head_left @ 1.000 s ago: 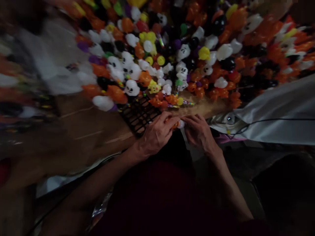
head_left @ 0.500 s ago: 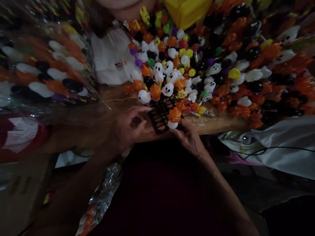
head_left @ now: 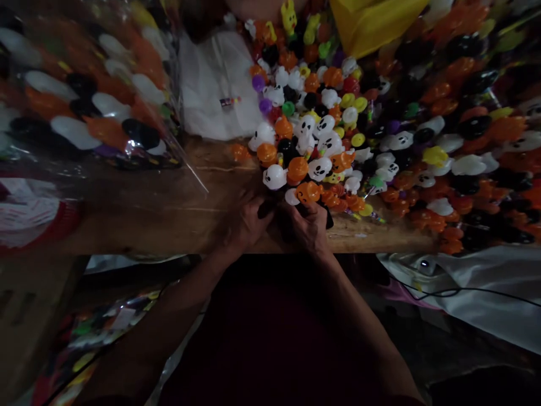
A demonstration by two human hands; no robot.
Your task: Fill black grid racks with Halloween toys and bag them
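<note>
My left hand (head_left: 250,224) rests low over the wooden table, its fingers curled towards the right hand. What they hold, if anything, is lost in shadow and blur. My right hand (head_left: 311,228) is closed just below an orange pumpkin-headed toy (head_left: 308,193), with a round white toy head (head_left: 291,196) beside it. The fingers seem to grip the pumpkin toy's lower part, which is hidden. A dark holder (head_left: 329,217) shows only as a corner right of that hand; the rest is covered or too dark. White ghost-faced toys (head_left: 320,168) lie just beyond the hands.
A large heap of orange, black and white toys (head_left: 439,163) spreads over the right and back of the wooden table (head_left: 194,220). Clear bags of similar toys (head_left: 93,107) stand left, above a red tub (head_left: 63,223). A white bag (head_left: 215,84) and yellow container (head_left: 376,25) lie behind.
The view has shifted, so the heap appears farther right. My left hand has come down from an open curve to curled fingers close to the right hand. The holder's grid is now mostly hidden.
</note>
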